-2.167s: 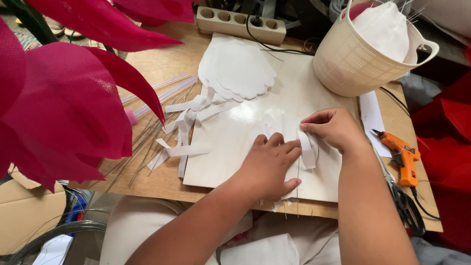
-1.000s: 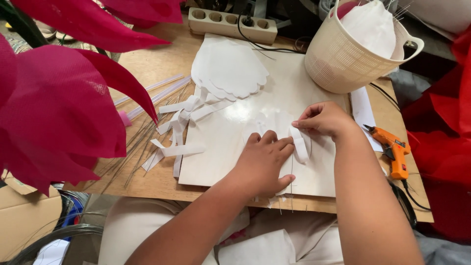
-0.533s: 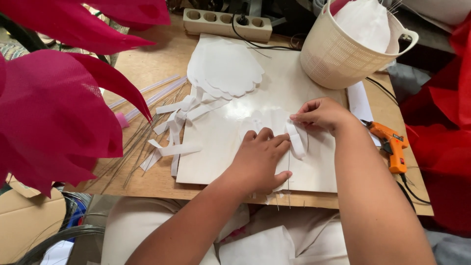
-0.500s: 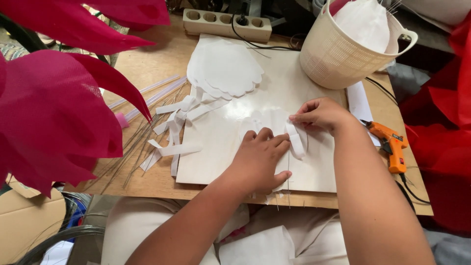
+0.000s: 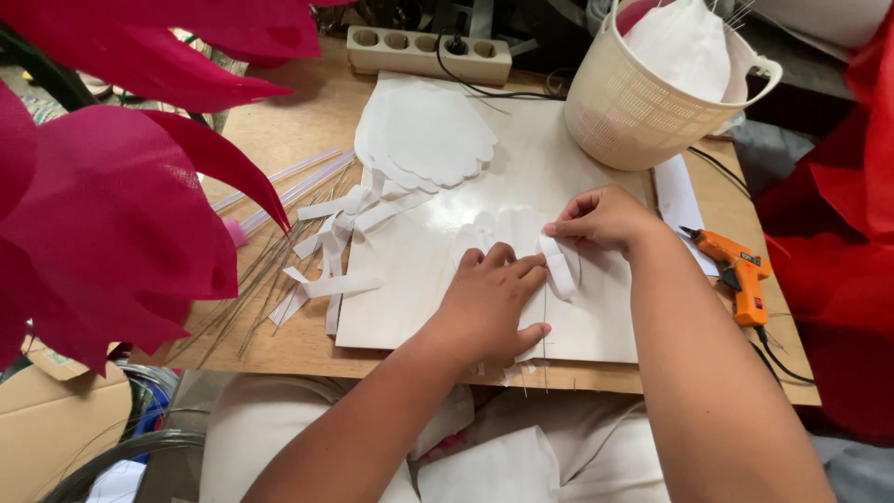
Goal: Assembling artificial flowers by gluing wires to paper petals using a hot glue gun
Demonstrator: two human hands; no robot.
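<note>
Petal and strip — hand positions

White paper petal point(image 5: 503, 233) lies on the white board point(image 5: 419, 289) atop the desk point(image 5: 298, 121). Left hand point(image 5: 489, 303) presses it flat, fingers spread — right hand point(image 5: 605, 219) pinches a white paper strip point(image 5: 562, 270) against it.

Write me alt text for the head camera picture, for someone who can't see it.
A person's left hand presses a white paper petal flat on a white board while the right hand pinches a white paper strip at its edge. Around them lie loose paper strips, an orange glue gun, a cream basket and large crimson paper petals.
</note>
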